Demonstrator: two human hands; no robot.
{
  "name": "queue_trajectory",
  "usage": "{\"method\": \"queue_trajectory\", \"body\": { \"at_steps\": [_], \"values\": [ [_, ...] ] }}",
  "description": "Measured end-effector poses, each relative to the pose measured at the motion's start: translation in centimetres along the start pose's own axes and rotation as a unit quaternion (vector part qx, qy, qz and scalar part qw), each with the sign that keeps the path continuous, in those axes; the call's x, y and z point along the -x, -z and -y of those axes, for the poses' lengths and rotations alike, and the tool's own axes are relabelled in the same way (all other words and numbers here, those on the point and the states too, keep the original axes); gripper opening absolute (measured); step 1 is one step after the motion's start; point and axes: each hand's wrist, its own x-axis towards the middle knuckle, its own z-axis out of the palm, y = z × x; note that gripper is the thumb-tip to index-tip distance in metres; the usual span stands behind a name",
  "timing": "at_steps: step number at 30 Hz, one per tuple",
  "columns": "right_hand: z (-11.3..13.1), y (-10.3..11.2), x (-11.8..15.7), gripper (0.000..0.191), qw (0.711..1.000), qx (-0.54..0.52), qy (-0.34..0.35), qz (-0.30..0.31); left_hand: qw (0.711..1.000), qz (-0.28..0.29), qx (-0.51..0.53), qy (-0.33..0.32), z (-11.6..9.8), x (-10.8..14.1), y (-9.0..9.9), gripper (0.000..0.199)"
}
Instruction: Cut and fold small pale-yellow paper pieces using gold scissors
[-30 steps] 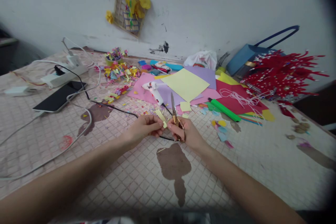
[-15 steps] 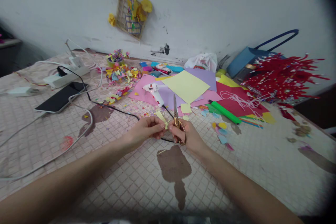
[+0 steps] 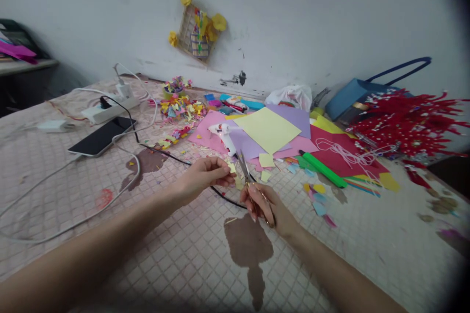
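Observation:
My left hand pinches a small pale yellow paper piece between thumb and fingertips. To its right, my right hand grips gold-handled scissors, whose slightly parted blades point up and away, close to the paper. Beyond the hands lie a pale yellow sheet, purple and pink sheets, and a small yellow square. A white glue gun rests on the papers. Small paper scraps are scattered around the blades.
Left are a black phone, a power strip and looping cables. Paper scraps pile at the back. Right are a green marker, white string, red beaded branches and a blue bag.
The scissors have come away from the left hand, moved right and tilted to the left, with their blades now parted. The whole view has shifted slightly.

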Motion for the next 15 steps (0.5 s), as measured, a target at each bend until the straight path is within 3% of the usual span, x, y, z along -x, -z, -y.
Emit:
{"method": "queue_trajectory", "body": {
  "at_steps": [15],
  "values": [
    [-0.38,-0.49,0.35,0.042,0.998,0.058,-0.034,0.001,0.999,-0.017,0.007,-0.031,-0.56,-0.05,0.17,0.02]
  ]
}}
